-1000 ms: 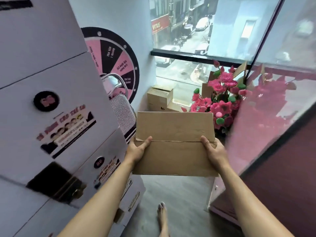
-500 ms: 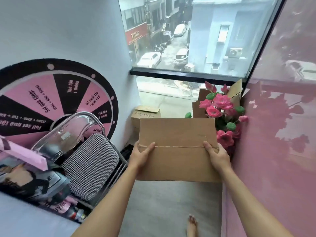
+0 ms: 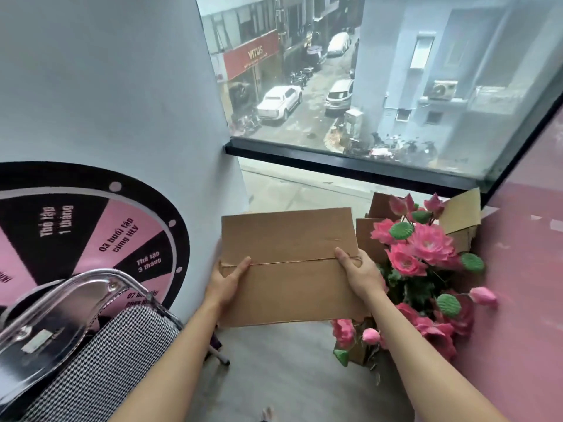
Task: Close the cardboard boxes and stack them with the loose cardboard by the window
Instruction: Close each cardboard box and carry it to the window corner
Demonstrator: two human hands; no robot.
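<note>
Head view: closed cardboard box (image 3: pixel 289 266) carried mid-air near the window (image 3: pixel 365 86), left hand (image 3: pixel 227 280) and right hand (image 3: pixel 359 275) gripping its sides. Next: lower onto loose cardboard (image 3: pixel 457 214), probably behind the flowers (image 3: pixel 423 254).

Plain brown flat cardboard box (image 3: pixel 289 266), centre frame. At 3 o'clock: pink artificial flowers with green round seed pods (image 3: pixel 423 257). At 9 o'clock: round pink-and-black segmented prize wheel (image 3: pixel 91 236), white lettering. At 7 o'clock: black-and-white houndstooth chair seat (image 3: pixel 100 363), chrome frame. Grey floor (image 3: pixel 289 373); pink wall (image 3: pixel 524 284) at 4 o'clock.
</note>
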